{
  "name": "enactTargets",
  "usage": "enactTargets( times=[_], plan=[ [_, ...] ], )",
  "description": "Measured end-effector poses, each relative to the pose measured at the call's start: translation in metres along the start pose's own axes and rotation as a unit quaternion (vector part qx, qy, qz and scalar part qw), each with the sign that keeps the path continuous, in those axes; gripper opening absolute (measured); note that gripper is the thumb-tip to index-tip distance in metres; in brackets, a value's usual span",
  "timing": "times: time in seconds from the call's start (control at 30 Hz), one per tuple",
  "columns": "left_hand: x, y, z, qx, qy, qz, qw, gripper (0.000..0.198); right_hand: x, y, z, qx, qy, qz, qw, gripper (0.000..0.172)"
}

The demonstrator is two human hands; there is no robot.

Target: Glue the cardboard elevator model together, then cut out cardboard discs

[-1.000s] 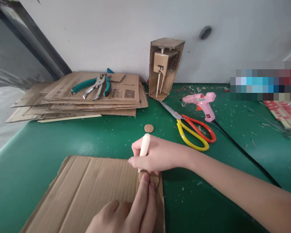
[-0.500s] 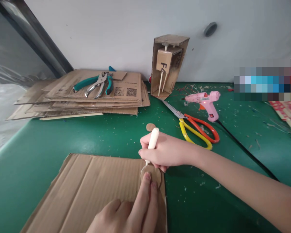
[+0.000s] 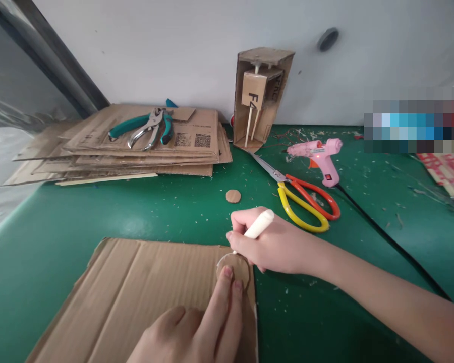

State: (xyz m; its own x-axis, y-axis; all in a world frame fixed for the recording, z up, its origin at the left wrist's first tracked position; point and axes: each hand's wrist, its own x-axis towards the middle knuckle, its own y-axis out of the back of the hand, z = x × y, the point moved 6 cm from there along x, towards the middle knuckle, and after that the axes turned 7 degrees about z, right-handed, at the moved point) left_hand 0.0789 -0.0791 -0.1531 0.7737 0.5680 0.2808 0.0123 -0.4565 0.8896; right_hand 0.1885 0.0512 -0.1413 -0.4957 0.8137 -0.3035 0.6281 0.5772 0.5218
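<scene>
A large cardboard sheet (image 3: 144, 287) lies on the green table at the lower left. Near its upper right corner rests a cardboard disc (image 3: 240, 267), pressed down by two extended fingertips of my left hand (image 3: 204, 327); the other fingers are bent. My right hand (image 3: 272, 242) grips a white pen (image 3: 261, 224), its tip at the disc's top edge. A thin white line runs along the disc's upper left edge. A smaller cardboard disc (image 3: 233, 196) lies on the table beyond my right hand.
Scissors (image 3: 302, 201) with red and yellow handles and a pink glue gun (image 3: 320, 156) with a black cable lie at the right. Pliers (image 3: 151, 128) top a cardboard stack (image 3: 200, 121) at the back left. An open cardboard box (image 3: 240, 101) stands against the wall.
My right hand has moved slightly right, and the pen tip has travelled from the disc's upper left edge to its top. The pen now leans more to the right. My left fingers still press the disc.
</scene>
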Motion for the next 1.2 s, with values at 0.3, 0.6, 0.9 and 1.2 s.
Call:
enactTargets(
  times=[0.3,0.6,0.9,1.2],
  plan=[
    [0.003,0.002,-0.003,-0.034,0.017,0.022,0.999,0.048,-0.009,-0.002,0.007,0.007,0.015,0.051,0.999,0.026],
    [0.010,0.008,-0.005,-0.022,0.009,0.032,0.999,0.050,-0.023,-0.002,0.020,0.011,-0.006,0.072,0.997,0.029],
    [0.017,0.012,-0.010,-0.041,0.015,0.041,0.998,0.049,-0.040,-0.004,0.013,-0.031,0.047,0.104,0.993,0.029],
    [0.016,0.010,-0.015,-0.055,-0.012,-0.007,0.998,0.041,-0.050,-0.013,0.009,-0.056,0.103,0.102,0.988,0.027]
  ],
)
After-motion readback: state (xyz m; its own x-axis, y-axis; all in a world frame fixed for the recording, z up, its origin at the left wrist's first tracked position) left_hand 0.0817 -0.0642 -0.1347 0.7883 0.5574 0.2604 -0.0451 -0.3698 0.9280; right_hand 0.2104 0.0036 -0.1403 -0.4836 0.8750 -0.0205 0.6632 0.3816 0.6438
